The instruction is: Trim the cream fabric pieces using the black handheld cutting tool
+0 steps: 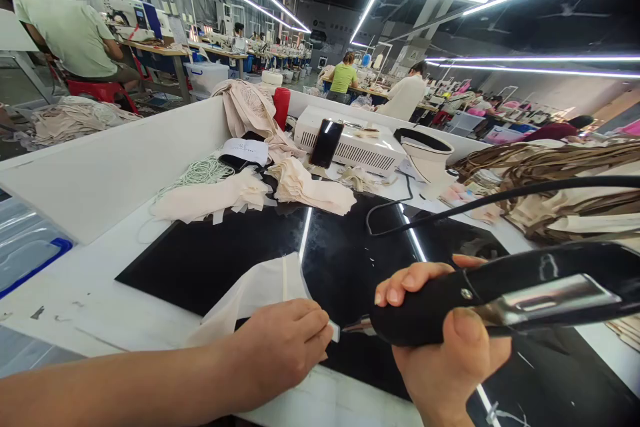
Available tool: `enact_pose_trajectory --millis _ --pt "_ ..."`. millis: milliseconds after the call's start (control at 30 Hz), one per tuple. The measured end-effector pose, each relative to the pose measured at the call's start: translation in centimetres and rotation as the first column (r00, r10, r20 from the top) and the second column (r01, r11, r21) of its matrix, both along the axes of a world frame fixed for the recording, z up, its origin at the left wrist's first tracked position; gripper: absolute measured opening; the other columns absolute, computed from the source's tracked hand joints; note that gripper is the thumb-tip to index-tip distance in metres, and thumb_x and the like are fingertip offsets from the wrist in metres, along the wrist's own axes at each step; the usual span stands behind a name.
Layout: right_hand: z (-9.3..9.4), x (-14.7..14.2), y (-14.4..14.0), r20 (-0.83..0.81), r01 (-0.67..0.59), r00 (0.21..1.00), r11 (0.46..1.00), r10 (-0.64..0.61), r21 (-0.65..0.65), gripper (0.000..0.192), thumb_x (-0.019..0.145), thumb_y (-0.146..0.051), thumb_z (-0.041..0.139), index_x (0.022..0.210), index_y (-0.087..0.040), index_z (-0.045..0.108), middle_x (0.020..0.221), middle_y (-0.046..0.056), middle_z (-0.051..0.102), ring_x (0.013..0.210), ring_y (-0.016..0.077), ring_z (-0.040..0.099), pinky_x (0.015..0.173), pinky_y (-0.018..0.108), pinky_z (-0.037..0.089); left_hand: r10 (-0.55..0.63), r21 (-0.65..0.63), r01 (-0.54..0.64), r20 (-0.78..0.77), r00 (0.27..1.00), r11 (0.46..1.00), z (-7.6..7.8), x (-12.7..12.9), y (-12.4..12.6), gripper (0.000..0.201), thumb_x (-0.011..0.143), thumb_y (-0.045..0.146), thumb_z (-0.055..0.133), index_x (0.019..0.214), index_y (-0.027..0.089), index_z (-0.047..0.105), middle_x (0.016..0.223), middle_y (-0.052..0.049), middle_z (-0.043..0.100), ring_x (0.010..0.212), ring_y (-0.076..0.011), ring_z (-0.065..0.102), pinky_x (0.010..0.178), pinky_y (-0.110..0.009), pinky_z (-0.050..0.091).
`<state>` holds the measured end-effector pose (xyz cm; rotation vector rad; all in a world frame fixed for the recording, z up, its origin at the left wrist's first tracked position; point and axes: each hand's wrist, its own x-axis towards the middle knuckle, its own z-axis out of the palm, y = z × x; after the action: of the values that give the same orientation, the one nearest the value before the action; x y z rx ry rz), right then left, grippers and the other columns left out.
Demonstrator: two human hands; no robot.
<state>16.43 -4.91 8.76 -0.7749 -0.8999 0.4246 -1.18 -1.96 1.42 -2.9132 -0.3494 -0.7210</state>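
My left hand (287,343) is closed, pinching the edge of a thin cream fabric piece (265,288) above a glossy black board (360,270). A small whitish tab (334,331) sticks out past my fingertips. My right hand (450,367) wraps around a black corded handheld tool (415,317), its thumb by a long metal lever. The tool's narrow metal tip (359,326) points left at the tab, very close to it; whether they touch I cannot tell. Part of the fabric is hidden behind my left hand.
Behind the board lie cream fabric stacks (317,190), pale green cord (205,172), a phone (326,143) leaning on a white vented box (355,140), and a white container (425,157). The tool's black cable (500,199) arcs across the right. Brown and cream strips (560,180) pile there.
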Motion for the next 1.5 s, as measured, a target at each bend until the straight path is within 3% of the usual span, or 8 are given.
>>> enact_pose_trajectory --millis 200,333,600,733,933,1033,1200,1500 --pt "-0.1 -0.1 0.4 -0.020 -0.013 1.000 1.000 0.013 0.005 0.038 0.080 -0.041 0.080 0.109 -0.025 0.061 0.069 -0.006 0.067 0.048 0.0147 0.059 0.042 0.030 0.054 -0.024 0.055 0.023 0.019 1.000 0.998 0.3 -0.1 0.0 0.014 0.106 0.009 0.057 0.111 0.006 0.070 0.102 -0.009 0.070 0.100 -0.0172 0.068 0.096 -0.026 0.056" --pt "0.0 -0.3 0.3 -0.028 -0.030 0.999 0.999 0.030 0.017 0.040 0.080 -0.043 0.081 0.110 -0.025 0.061 0.070 -0.006 0.068 0.049 0.0147 0.059 0.043 0.029 0.054 -0.021 0.045 0.019 0.049 0.999 0.999 0.3 0.0 0.0 0.015 0.104 0.007 0.056 0.107 0.007 0.071 0.100 -0.007 0.069 0.100 -0.0169 0.066 0.096 -0.025 0.056" --pt "-0.3 0.1 0.3 -0.031 -0.067 0.997 0.997 0.068 0.031 0.037 0.082 -0.038 0.081 0.111 -0.025 0.063 0.071 -0.005 0.069 0.051 0.0144 0.061 0.045 0.029 0.055 -0.036 0.108 0.041 -0.043 0.998 0.993 -0.1 -0.1 0.1 0.007 0.102 0.011 0.064 0.101 0.009 0.071 0.099 -0.005 0.066 0.100 -0.0189 0.065 0.095 -0.028 0.056" --pt "-0.5 0.2 0.3 -0.032 -0.073 0.997 0.997 0.074 0.035 0.038 0.082 -0.039 0.082 0.111 -0.025 0.064 0.072 -0.005 0.069 0.051 0.0144 0.062 0.045 0.029 0.056 -0.024 0.031 0.024 -0.004 1.000 0.999 0.0 -0.5 0.2 0.011 0.103 0.007 0.060 0.110 0.010 0.067 0.101 -0.008 0.067 0.099 -0.0194 0.064 0.094 -0.031 0.055" --pt "-0.5 0.1 0.3 -0.045 -0.077 0.996 0.997 0.078 0.023 0.038 0.081 -0.039 0.084 0.111 -0.025 0.064 0.072 -0.005 0.069 0.051 0.0142 0.062 0.045 0.029 0.058 -0.043 -0.087 0.046 0.036 0.998 0.995 1.0 -0.5 1.0 0.013 0.105 0.004 0.054 0.104 0.014 0.063 0.095 -0.005 0.067 0.093 -0.0182 0.064 0.091 -0.030 0.055" --pt "-0.4 0.2 0.2 -0.046 -0.071 0.996 0.997 0.072 0.027 0.040 0.080 -0.040 0.084 0.111 -0.025 0.064 0.072 -0.005 0.069 0.051 0.0141 0.062 0.045 0.029 0.058 -0.023 -0.149 0.029 0.045 0.999 0.988 1.3 -0.2 1.4 0.002 0.103 0.014 0.064 0.104 0.012 0.064 0.097 -0.005 0.067 0.094 -0.0199 0.065 0.089 -0.032 0.056" --pt "-0.2 0.2 0.2 -0.042 -0.062 0.997 0.998 0.063 0.028 0.040 0.080 -0.040 0.084 0.111 -0.025 0.064 0.072 -0.005 0.069 0.051 0.0142 0.062 0.045 0.029 0.057 0.012 -0.282 -0.003 0.031 0.999 0.959 1.1 0.0 1.9 0.015 0.097 0.023 0.077 0.104 0.015 0.067 0.100 -0.004 0.068 0.096 -0.0203 0.065 0.086 -0.030 0.056" --pt "-0.2 0.0 0.0 -0.050 -0.065 0.997 0.998 0.066 0.024 0.040 0.081 -0.040 0.082 0.112 -0.025 0.062 0.073 -0.004 0.069 0.051 0.0141 0.062 0.045 0.029 0.056 0.031 -0.326 0.000 0.090 0.995 0.945 0.9 0.4 2.1 0.002 0.099 0.019 0.073 0.098 0.017 0.071 0.096 -0.002 0.067 0.089 -0.0182 0.064 0.082 -0.028 0.054"
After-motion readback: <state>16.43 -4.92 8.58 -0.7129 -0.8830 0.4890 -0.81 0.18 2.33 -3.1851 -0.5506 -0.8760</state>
